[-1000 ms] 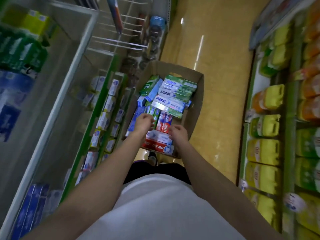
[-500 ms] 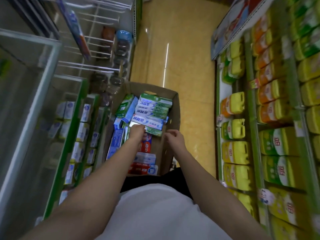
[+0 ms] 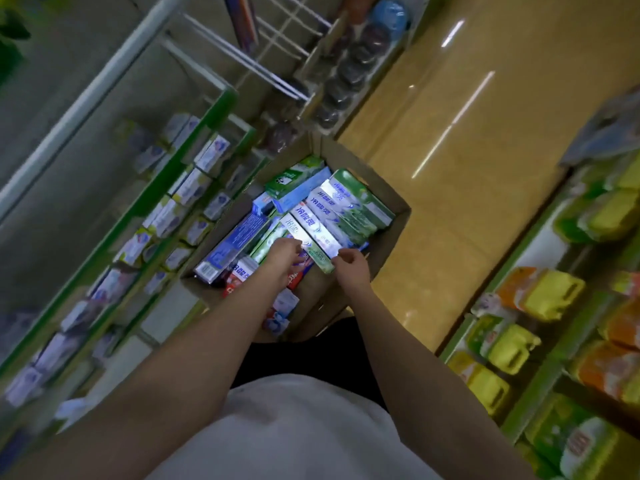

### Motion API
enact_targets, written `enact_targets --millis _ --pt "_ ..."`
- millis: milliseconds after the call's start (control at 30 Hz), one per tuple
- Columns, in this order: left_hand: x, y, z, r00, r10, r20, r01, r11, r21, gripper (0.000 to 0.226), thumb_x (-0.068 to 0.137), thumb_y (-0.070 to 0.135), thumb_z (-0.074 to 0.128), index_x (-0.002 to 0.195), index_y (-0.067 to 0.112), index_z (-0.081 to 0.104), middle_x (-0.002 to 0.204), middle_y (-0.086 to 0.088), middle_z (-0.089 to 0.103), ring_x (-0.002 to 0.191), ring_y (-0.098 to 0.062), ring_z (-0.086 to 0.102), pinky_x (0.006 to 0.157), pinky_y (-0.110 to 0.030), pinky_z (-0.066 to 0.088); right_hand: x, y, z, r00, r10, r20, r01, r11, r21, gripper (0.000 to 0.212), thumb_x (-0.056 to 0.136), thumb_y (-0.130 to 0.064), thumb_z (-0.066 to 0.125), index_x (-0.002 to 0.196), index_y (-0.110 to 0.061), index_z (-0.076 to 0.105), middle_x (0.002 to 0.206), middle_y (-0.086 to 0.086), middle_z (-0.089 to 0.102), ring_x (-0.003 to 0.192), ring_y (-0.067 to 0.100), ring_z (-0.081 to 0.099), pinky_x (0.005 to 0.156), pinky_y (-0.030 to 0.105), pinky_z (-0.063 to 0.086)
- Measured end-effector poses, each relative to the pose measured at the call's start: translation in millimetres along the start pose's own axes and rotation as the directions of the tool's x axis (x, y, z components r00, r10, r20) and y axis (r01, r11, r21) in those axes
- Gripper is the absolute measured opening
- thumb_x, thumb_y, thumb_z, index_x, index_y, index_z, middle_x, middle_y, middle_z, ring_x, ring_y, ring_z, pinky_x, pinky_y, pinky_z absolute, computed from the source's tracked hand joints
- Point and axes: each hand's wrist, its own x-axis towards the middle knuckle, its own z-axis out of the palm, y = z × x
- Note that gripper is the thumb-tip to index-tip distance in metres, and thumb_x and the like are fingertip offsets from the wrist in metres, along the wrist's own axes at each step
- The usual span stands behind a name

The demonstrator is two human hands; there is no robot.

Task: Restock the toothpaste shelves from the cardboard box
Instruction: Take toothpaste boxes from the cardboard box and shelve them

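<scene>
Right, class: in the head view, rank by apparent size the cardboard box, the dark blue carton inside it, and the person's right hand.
1. cardboard box
2. dark blue carton
3. right hand, though it sits nearer the camera.

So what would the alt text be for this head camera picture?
Seen from above, a person's left hand and right hand reach into a cardboard box of toothpaste cartons, at the near end of a white and green carton. Stocked shelves line the aisle.
</scene>
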Motion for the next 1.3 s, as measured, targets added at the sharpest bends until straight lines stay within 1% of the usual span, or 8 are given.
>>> enact_targets --millis 233,500,633,800,933,1067,1200,1300 --pt "19.7 -22.6 13.9 0.981 -0.147 -0.125 0.117 0.968 -0.221 0.013 0.104 0.021 0.047 0.108 0.011 0.054 0.092 -0.007 0.051 0.073 -0.021 0.054 0.065 -0.032 0.047 54.0 -2.7 -2.8 0.983 -0.005 0.186 0.04 0.982 -0.185 0.028 0.094 -0.007 0.061 0.118 0.008 0.061 0.111 0.021 0.064 0.107 0.03 0.06 0.09 0.033 0.043" --pt "54.0 -30.8 45.7 0.959 -0.208 -0.195 0.162 0.96 -0.226 0.011 0.1 0.017 0.055 0.09 0.012 0.053 0.086 -0.007 0.051 0.068 -0.019 0.05 0.06 -0.03 0.045 95.6 -0.7 4.7 0.954 -0.024 0.297 0.144 0.91 -0.389 0.046 0.098 -0.013 0.059 0.141 0.001 0.05 0.142 0.017 0.052 0.13 0.029 0.05 0.095 0.024 0.033" --pt "82.5 -34.8 61.0 0.943 -0.221 -0.248 0.17 0.963 -0.211 0.025 0.097 0.016 0.06 0.118 0.014 0.046 0.09 -0.003 0.052 0.075 -0.014 0.049 0.064 -0.028 0.042 123.9 5.1 13.6 0.947 0.031 0.319 0.09 0.93 -0.357 0.02 0.096 -0.009 0.059 0.116 -0.009 0.056 0.107 0.007 0.052 0.099 0.021 0.05 0.082 0.028 0.036" --pt "105.7 -41.9 71.0 0.943 -0.253 -0.215 0.21 0.956 -0.205 0.052 0.097 0.025 0.062 0.141 0.008 0.04 0.125 -0.012 0.058 0.09 -0.019 0.055 0.062 -0.027 0.043 151.0 30.2 28.8 0.92 0.164 0.357 -0.044 0.946 -0.321 0.07 0.081 -0.047 0.073 0.139 -0.014 0.052 0.127 0.009 0.063 0.12 0.031 0.06 0.101 0.041 0.049" --pt "134.3 -71.0 63.8 0.941 -0.272 -0.201 0.202 0.929 -0.311 0.064 0.077 0.026 0.083 0.131 0.008 0.054 0.122 -0.013 0.067 0.101 -0.026 0.068 0.089 -0.041 0.058 152.6 35.6 33.8 0.879 0.264 0.396 -0.093 0.911 -0.402 0.073 0.095 -0.039 0.067 0.155 -0.014 0.035 0.151 0.011 0.047 0.133 0.032 0.049 0.107 0.043 0.045" --pt "119.4 -67.9 53.3 0.954 -0.25 -0.166 0.166 0.901 -0.401 0.065 0.087 0.022 0.078 0.141 0.005 0.046 0.132 -0.009 0.063 0.112 -0.027 0.065 0.098 -0.042 0.054 146.2 32.5 35.6 0.845 0.306 0.439 -0.1 0.896 -0.433 0.052 0.099 -0.041 0.061 0.141 -0.011 0.053 0.126 0.007 0.06 0.107 0.024 0.056 0.084 0.034 0.045" --pt "101.2 -67.8 36.1 0.967 -0.241 -0.082 0.186 0.89 -0.416 0.117 0.057 0.055 0.094 0.15 0.011 0.038 0.145 -0.004 0.053 0.121 -0.028 0.06 0.099 -0.039 0.05 124.7 21.0 33.8 0.85 0.27 0.452 -0.096 0.924 -0.371 0.045 0.101 -0.035 0.06 0.137 -0.009 0.053 0.11 0.0 0.06 0.088 0.012 0.057 0.071 0.027 0.047" --pt "83.6 -65.1 14.4 0.974 -0.217 -0.063 0.179 0.913 -0.366 0.084 0.07 0.053 0.088 0.134 0.013 0.051 0.133 0.0 0.061 0.111 -0.023 0.061 0.094 -0.042 0.051 101.5 12.8 37.0 0.848 0.274 0.453 -0.145 0.944 -0.297 0.042 0.102 -0.033 0.06 0.136 -0.01 0.053 0.109 0.0 0.062 0.096 0.02 0.063 0.081 0.039 0.058"
